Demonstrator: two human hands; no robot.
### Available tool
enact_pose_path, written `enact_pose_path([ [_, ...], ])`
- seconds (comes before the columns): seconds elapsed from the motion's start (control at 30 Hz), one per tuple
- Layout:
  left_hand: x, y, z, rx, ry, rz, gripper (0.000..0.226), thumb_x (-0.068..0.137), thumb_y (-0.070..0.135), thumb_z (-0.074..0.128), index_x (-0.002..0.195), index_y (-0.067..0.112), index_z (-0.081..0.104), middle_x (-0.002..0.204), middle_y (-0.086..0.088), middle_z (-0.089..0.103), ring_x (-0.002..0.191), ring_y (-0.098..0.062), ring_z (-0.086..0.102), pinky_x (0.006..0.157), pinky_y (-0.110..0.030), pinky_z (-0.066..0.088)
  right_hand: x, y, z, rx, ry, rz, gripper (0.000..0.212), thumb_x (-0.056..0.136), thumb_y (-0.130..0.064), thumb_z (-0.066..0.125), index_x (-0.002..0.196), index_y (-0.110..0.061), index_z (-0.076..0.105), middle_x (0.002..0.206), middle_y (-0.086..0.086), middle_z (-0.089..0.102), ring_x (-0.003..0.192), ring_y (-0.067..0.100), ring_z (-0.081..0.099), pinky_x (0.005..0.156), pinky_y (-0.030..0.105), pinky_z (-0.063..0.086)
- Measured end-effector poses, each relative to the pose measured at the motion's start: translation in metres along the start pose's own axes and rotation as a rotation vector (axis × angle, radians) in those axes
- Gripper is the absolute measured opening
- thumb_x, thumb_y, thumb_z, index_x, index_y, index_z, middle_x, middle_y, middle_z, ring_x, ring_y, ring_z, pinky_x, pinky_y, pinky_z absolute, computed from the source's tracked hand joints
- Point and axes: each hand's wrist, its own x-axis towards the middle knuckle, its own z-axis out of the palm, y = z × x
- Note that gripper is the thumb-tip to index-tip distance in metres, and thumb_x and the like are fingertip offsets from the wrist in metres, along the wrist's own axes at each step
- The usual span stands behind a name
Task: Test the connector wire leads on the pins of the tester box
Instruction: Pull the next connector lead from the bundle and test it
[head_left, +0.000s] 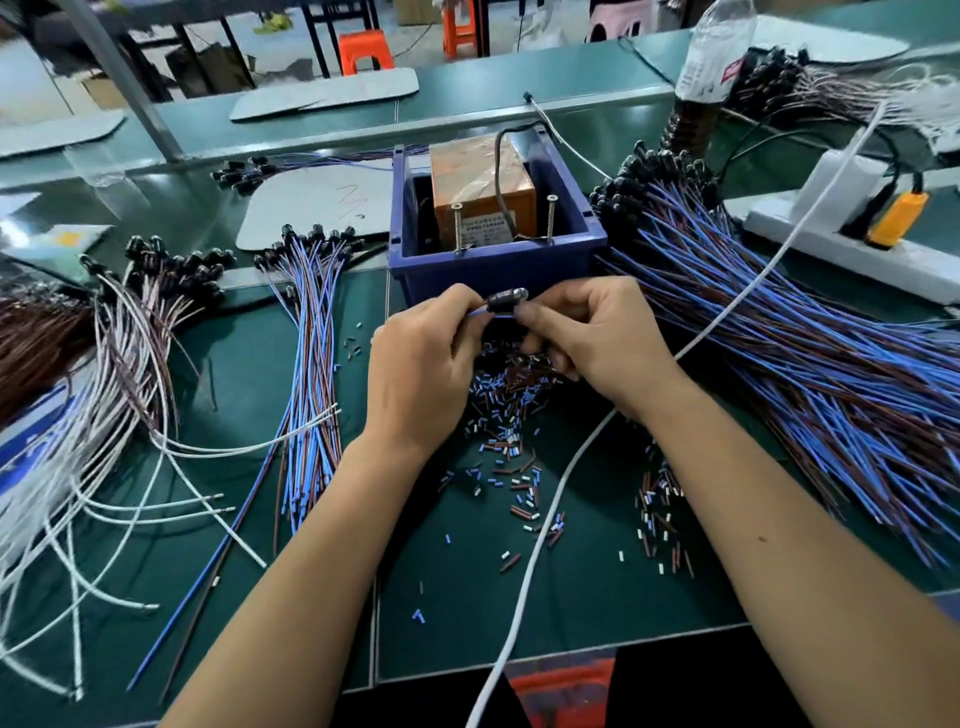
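Just in front of the blue bin (498, 270), both hands meet over the middle of the green bench (571, 597). Left hand (421, 374) pinches the blue lead (493, 313) of a black connector (506, 300); right hand (597, 338) grips the same piece from the other side. Inside the bin sits the orange tester box (480, 192), two upright screw pins (457, 228) at its near edge. Blue-and-brown wire bundles (779, 338) lie toward the right edge, cut insulation bits (509, 415) beneath the hands.
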Motion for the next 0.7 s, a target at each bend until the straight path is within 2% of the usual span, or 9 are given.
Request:
enact_pose_path([
  [0.13,-0.001,0.003,0.0,-0.071,-0.014,0.011,0.006,0.097,0.016,0.066,0.098,0.013,0.07,0.083,0.004,0.07,0.074,-0.019,0.063,0.065,-0.039,0.049,0.0,0.0,0.0,0.016,-0.022,-0.008,0.017,0.097,-0.015,0.073,0.081,-0.012,0.072,0.062,0.005,0.071,0.04,0.009,0.047,0.037,0.02,0.035],
  [0.33,0.0,-0.004,0.002,-0.275,-0.021,-0.147,0.01,0.095,0.013,0.07,0.085,0.014,0.072,0.067,0.007,0.067,0.06,-0.009,0.059,0.058,-0.027,0.044,0.0,0.001,0.0,0.025,-0.022,-0.044,0.025,0.094,-0.023,0.078,0.07,-0.018,0.072,0.058,0.007,0.068,0.037,0.011,0.048,0.035,0.019,0.035],
  [0.4,-0.001,-0.003,0.003,-0.366,-0.052,-0.205,0.014,0.095,0.013,0.07,0.081,0.015,0.072,0.065,0.005,0.067,0.058,-0.009,0.057,0.058,-0.028,0.044,0.0,0.0,-0.002,0.039,-0.039,-0.059,0.025,0.094,-0.024,0.079,0.07,-0.019,0.074,0.058,0.008,0.068,0.037,0.012,0.048,0.035,0.019,0.036],
  [0.47,-0.001,-0.003,0.002,-0.443,-0.082,-0.241,0.016,0.095,0.015,0.068,0.08,0.013,0.072,0.064,0.003,0.068,0.057,-0.019,0.057,0.058,-0.032,0.044,0.0,-0.001,-0.004,0.043,-0.055,-0.073,0.024,0.093,-0.025,0.079,0.07,-0.021,0.074,0.058,0.008,0.067,0.037,0.012,0.048,0.035,0.02,0.036],
  [0.6,0.001,-0.004,-0.002,-0.545,-0.139,-0.29,0.017,0.096,0.017,0.067,0.081,0.011,0.073,0.062,0.003,0.069,0.06,-0.01,0.059,0.063,-0.028,0.048,0.0,-0.001,-0.007,0.027,-0.07,-0.085,0.025,0.092,-0.029,0.08,0.071,-0.018,0.073,0.056,0.007,0.066,0.037,0.01,0.047,0.036,0.021,0.037],
  [0.7,0.001,-0.003,-0.002,-0.585,-0.167,-0.322,0.018,0.095,0.021,0.066,0.08,0.012,0.073,0.062,0.001,0.069,0.06,-0.015,0.06,0.065,-0.032,0.049,0.001,0.0,-0.009,0.009,-0.079,-0.09,0.024,0.092,-0.03,0.08,0.071,-0.019,0.073,0.056,0.006,0.066,0.037,0.009,0.048,0.035,0.02,0.036],
])
